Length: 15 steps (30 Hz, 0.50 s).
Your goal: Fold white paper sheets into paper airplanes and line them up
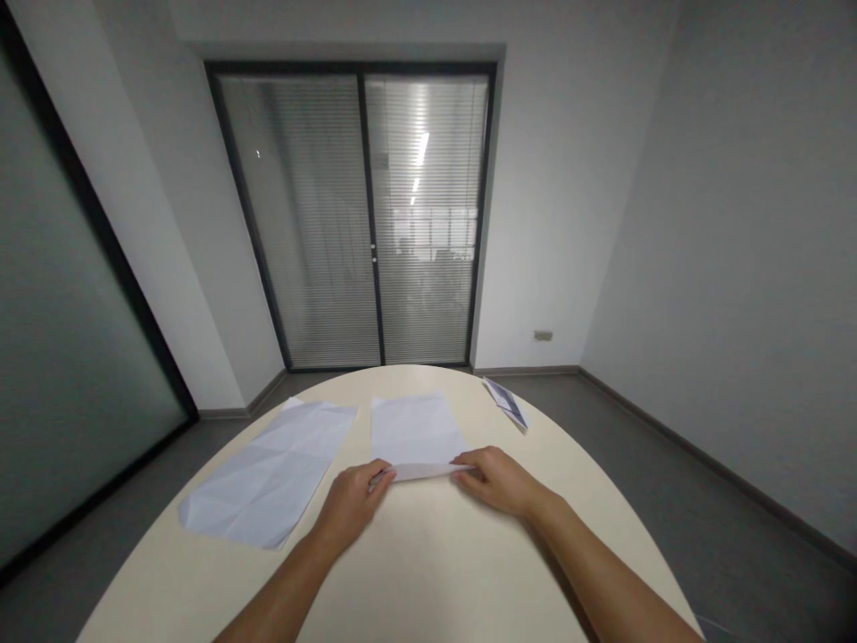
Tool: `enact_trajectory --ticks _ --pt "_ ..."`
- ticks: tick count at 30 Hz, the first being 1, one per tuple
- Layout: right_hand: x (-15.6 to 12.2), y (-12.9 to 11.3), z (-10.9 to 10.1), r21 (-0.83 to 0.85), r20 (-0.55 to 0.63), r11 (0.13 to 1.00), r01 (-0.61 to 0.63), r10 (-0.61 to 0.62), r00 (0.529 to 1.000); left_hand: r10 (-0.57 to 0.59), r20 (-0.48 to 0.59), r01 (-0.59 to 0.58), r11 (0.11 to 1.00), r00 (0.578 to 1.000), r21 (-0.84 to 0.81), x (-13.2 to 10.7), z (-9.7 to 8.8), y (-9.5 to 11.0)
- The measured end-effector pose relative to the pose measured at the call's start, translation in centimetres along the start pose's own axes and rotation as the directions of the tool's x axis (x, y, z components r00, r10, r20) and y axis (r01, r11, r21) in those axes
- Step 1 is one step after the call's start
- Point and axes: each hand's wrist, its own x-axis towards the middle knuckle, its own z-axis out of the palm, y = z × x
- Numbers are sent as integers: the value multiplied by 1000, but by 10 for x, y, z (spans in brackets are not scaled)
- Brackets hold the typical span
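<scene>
In a grey-walled room (576, 179) with a blind-covered glass door (314, 232), a round cream table (415, 563) bears creased white paper (268, 473) at left, a smaller sheet (415, 427) at centre whose turned-up near edge the left hand (353, 502) and right hand (501, 478) pinch at either end, and a folded leaflet (507, 405) near the right rim

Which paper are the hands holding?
The middle paper: the left hand and the right hand hold its near edge. The creased paper on the left and folded paper on the right lie untouched.
</scene>
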Motion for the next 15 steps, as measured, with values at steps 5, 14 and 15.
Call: enact_trajectory --ticks 5,14,15 --pt "-2 20 2 64 -80 988 -142 147 986 -31 -37 31 999 999 10 -2 1 -6" --pt "2 32 10 239 -189 959 -154 202 961 -95 -101 96 995 990 1 -2 7 -14" --pt "2 33 11 268 -190 951 -155 210 959 -102 -109 100 995 989 -23 -1 7 -15"
